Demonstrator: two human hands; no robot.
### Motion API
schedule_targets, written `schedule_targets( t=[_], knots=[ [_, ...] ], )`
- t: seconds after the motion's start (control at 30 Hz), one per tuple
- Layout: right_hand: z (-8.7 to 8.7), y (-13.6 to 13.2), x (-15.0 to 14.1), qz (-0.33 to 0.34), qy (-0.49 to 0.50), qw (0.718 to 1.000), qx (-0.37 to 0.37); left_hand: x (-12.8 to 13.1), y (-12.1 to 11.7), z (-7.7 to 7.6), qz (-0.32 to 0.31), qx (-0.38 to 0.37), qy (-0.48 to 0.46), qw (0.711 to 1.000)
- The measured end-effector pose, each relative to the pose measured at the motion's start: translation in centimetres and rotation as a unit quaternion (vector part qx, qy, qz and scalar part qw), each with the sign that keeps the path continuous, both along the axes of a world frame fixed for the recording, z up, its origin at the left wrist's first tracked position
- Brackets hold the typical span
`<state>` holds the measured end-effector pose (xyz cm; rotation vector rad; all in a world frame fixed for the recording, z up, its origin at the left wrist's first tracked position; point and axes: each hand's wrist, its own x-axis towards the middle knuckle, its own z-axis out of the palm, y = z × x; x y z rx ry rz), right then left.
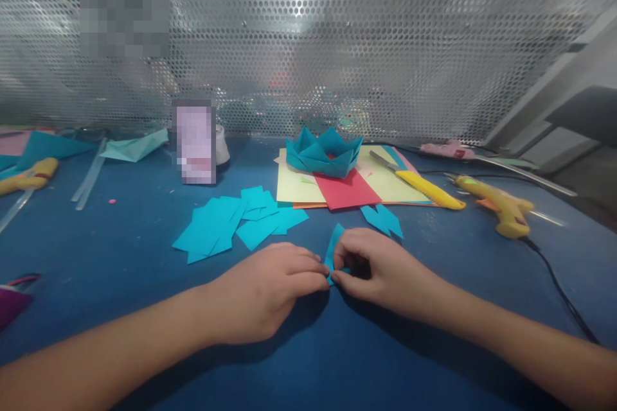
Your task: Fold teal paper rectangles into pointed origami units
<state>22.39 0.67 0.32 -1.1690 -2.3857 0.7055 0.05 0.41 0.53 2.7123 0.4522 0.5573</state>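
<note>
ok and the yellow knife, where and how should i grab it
Probably best by the yellow handle, coming from the near right with the right hand: the handle points that way, while the blade points far left.

Two bare hands, the left hand (270,292) and the right hand (385,266), met at the centre of the frame at one small blue paper piece (334,245). There were two yellow glue guns: a far-left glue gun (41,175) and a right-side glue gun (511,209). Above centre sat one folded blue paper crown (324,155), one red sheet (349,191) and one yellow cutter (429,189). Left of centre lay several loose blue pieces (212,226), overlapping too much to count.
</note>
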Motion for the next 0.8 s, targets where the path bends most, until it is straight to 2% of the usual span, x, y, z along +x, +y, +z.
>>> schedule_targets(
  t=[0.47, 0.8],
  knots=[
    [0.3, 0.0, -0.1, -0.002, -0.008, 1.0, -0.01, 0.2, -0.3, 0.1, -0.016, 0.054, 0.031, 0.998],
    [0.6, 0.2, -0.1, -0.01, 0.005, 0.997, -0.07, 0.3, -1.2, -0.7, 0.029, 0.048, 0.039, 0.998]
  ],
)
